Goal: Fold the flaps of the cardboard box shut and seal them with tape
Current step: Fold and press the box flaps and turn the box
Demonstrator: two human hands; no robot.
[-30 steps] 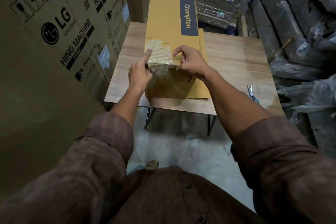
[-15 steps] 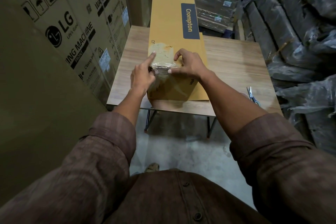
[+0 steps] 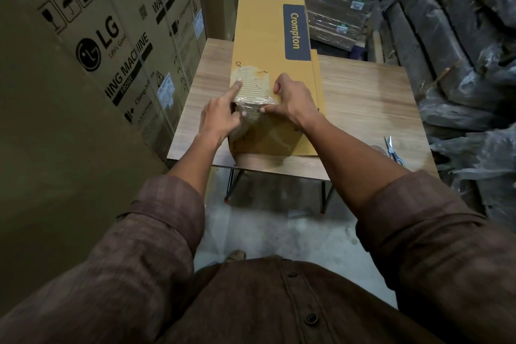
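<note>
Both hands are on the near end of the cardboard box (image 3: pixel 272 45), so I would smooth the clear tape (image 3: pixel 252 98) outward from the top corner and press it down over the edge to stop wrinkles. My left hand (image 3: pixel 220 117) points its forefinger flat onto the torn patch, other fingers curled, holding nothing. My right hand (image 3: pixel 290 102) curls over the box edge, thumb pressing the tape. The long yellow box, marked Crompton, lies along the surface (image 3: pixel 363 98) toward its near left corner, its end skin ripped to bare corrugation.

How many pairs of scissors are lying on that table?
1. The scissors lie at the table's near right edge, right of the cardboard box. Others could be hidden behind the box.
</note>
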